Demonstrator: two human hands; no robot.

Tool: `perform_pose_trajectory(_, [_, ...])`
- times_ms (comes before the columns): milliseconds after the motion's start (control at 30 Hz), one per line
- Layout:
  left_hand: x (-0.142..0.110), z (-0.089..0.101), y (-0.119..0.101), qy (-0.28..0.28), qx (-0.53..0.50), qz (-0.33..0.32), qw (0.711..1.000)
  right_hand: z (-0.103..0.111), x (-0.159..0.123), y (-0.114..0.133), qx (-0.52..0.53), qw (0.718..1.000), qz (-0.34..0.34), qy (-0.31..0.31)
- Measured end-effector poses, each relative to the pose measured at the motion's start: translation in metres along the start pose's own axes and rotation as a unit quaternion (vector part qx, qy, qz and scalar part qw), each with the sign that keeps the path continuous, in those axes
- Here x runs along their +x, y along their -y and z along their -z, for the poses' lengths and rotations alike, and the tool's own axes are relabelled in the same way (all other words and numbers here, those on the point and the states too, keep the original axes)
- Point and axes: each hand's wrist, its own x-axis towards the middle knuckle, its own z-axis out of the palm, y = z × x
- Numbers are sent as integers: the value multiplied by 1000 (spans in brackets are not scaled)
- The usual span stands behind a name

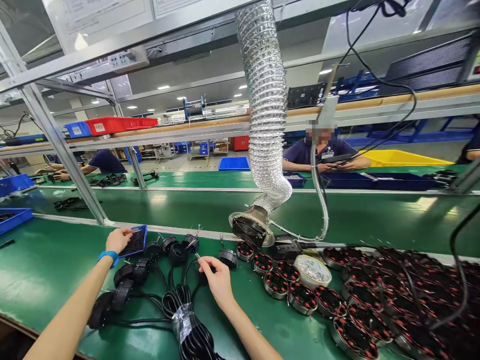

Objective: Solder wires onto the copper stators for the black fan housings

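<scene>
My left hand [119, 241], with a blue band on the wrist, reaches to a small blue tray [141, 239] of tiny dark parts. Its fingers are pinched together at the tray; what they hold is too small to make out. My right hand [216, 276] pinches a thin, light-tipped wire end [197, 255] above the black cables. Round black caps [177, 254] with cables and coloured wire ends stand in an arc between and beside my hands. Their cables run to a bundle [183, 322] wrapped in clear film.
Many ring-shaped coil parts [300, 296] with red and black windings cover the right side. Among them stands a round tub [312, 270] of small metal pieces. A fume extractor hose [264, 100] hangs ahead, ending in a hood [250, 229]. A co-worker [322, 150] sits across the bench.
</scene>
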Motion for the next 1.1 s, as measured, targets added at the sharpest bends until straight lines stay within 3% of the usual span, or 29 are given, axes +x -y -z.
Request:
perform_pose_trajectory(100, [-5,3,-19,7,-65,-9,998,0,1,2,18,1000,-6,4])
perform_pose_trajectory(200, [-29,-2,-52,35,-130,-48,990,-1,1,5,46,999,-8,17])
perform_pose_trajectory(267, [-60,-11,-80,76,-182,-91,976,0,1,7,57,998,-7,20])
perform_pose_trajectory(367, [-118,-34,-120,177,-287,-178,924,0,1,8,65,998,-14,21])
perform_pose_trajectory(467, [-159,-58,-144,214,-340,-184,897,2,2,7,68,997,-16,23])
perform_pose_trajectory(567, [-171,-74,-149,224,-412,-158,869,3,4,6,68,997,-12,24])
perform_pose_trajectory(700, [-166,-81,-146,245,-456,-160,841,4,5,5,54,998,-10,29])
perform_pose_trajectory(1100, [-166,-77,-145,251,-454,-156,841,4,4,5,42,999,-5,33])
